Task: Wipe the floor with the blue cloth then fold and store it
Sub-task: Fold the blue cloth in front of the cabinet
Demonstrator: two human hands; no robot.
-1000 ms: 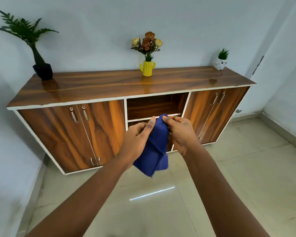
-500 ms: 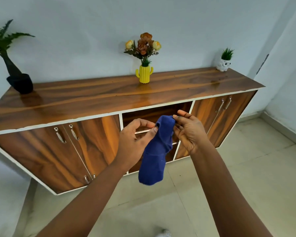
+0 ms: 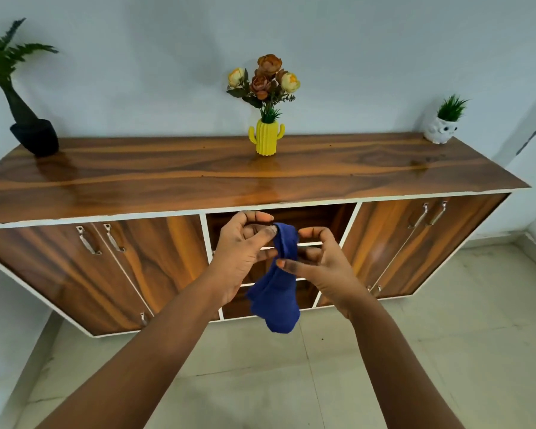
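1. The blue cloth (image 3: 276, 292) hangs in the air between both hands, in front of the open middle compartment (image 3: 294, 221) of the sideboard (image 3: 155, 261) and above the tiled floor (image 3: 446, 335). It is bunched and loosely doubled over; its top edge sits at the fingertips and its lower end dangles free, touching nothing below.
2. The left hand (image 3: 242, 258) pinches the cloth's upper edge between thumb and curled fingers (image 3: 260, 216), with the index arched over the top.
3. The right hand (image 3: 325, 270) grips the cloth's right side; its thumb (image 3: 291, 265) presses across the fabric and the other fingers curl behind it, so that exact contact there cannot be told.
4. Both forearms reach forward from the bottom of the view, converging at the cloth.
5. The sideboard has 2 doors on the left with metal handles (image 3: 89, 241), 2 doors on the right, and shelves in the open middle section behind the hands.
6. On the glossy wooden tabletop (image 3: 198, 178) stand 3 items, well apart: a black vase with a green plant (image 3: 34, 136) at the left end, a yellow cactus-shaped vase (image 3: 266, 137) holding orange and yellow flowers near the middle, and a white owl pot (image 3: 441, 130) with a small green plant at the right end.
7. A pale wall (image 3: 136, 57) rises behind the sideboard.
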